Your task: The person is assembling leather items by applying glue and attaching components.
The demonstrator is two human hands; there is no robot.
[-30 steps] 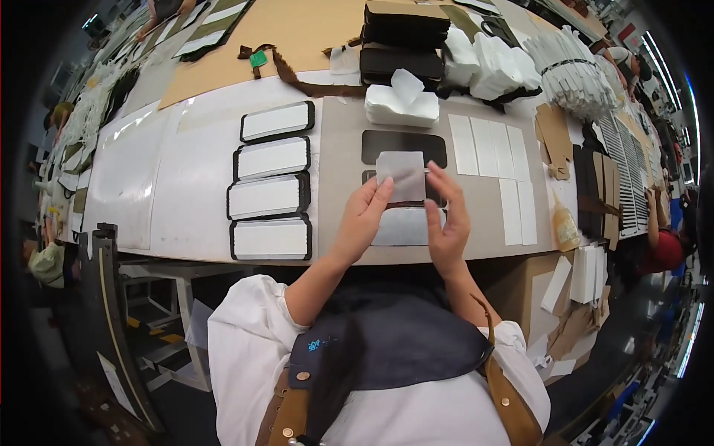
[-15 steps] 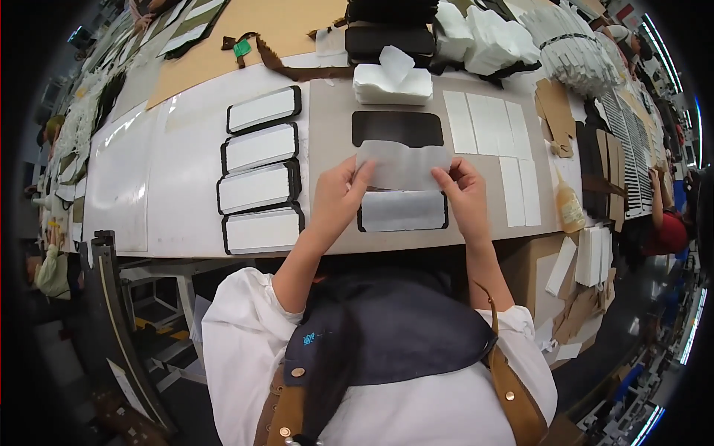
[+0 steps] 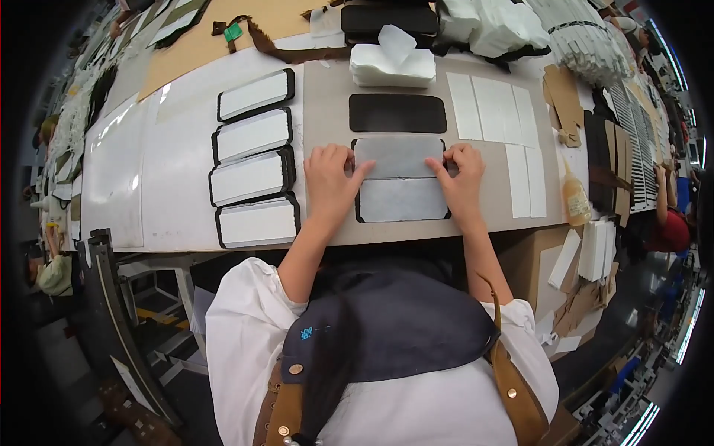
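A thin grey translucent sheet (image 3: 399,157) lies flat over a black rounded panel, whose dark corners show past its edges. My left hand (image 3: 331,182) holds its left edge, thumb over the sheet and fingers curled beside it. At the opposite edge, my right hand (image 3: 462,182) pinches in the same way. Directly nearer to me is a second black-edged panel with a grey sheet (image 3: 401,201) on it. Beyond both lies a bare black panel (image 3: 398,113). A stack of white sheets (image 3: 393,72), its top one folded up, sits behind that.
Several black-edged panels with white faces (image 3: 253,178) form a column on the left. White strips (image 3: 487,111) lie in rows on the right, with a bottle of yellowish liquid (image 3: 575,201) near the table edge. Dark stacked pieces (image 3: 390,24) and white bundles (image 3: 506,26) stand at the back.
Both hands have lowered the raised grey sheet onto the middle black panel, where it now lies flat. My head view has shifted slightly.
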